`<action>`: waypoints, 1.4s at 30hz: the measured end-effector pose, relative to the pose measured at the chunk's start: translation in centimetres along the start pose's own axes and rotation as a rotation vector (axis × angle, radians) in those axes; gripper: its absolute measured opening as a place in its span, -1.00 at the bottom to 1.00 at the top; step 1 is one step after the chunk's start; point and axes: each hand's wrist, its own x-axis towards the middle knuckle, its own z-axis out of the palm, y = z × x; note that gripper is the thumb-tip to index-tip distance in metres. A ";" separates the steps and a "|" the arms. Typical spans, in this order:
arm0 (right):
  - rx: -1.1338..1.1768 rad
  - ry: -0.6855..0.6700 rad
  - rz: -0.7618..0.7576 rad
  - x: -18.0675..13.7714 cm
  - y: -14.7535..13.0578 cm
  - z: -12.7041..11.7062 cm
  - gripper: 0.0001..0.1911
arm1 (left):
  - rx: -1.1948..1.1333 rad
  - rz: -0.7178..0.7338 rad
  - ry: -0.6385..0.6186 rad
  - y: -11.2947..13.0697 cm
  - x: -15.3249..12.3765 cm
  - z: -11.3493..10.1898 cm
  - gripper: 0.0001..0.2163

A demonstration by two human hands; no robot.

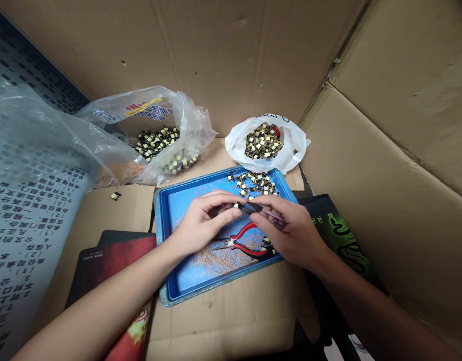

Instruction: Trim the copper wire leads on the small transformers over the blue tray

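Note:
Over the blue tray [158, 240], my left hand [206, 220] is closed, with a small black coil part wrapped in yellow tape [237, 205] pinched between thumb and fingers. My right hand [291, 225] is closed around a slim tool with a dark pointed tip and purple handle [273, 216]; its exact kind is partly hidden by the fingers. The tool's tip reaches the coil part; whether it touches cannot be made out. Beneath my hands lie red-and-black pliers [249, 249] among copper-coloured wire clippings [219, 259]. Several similar coil parts [266, 186] lie at the tray's far right corner.
Behind the tray stand a clear plastic bag [193, 120] of coil parts and a white bag [236, 145] with more of them. One loose coil part [116, 195] lies left on the cardboard. Cardboard walls [231, 60] enclose the back and right.

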 end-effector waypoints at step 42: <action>-0.615 -0.078 -0.222 -0.6 0.5 0.3 -0.54 | -0.199 -0.182 0.037 0.2 -0.2 0.8 -0.70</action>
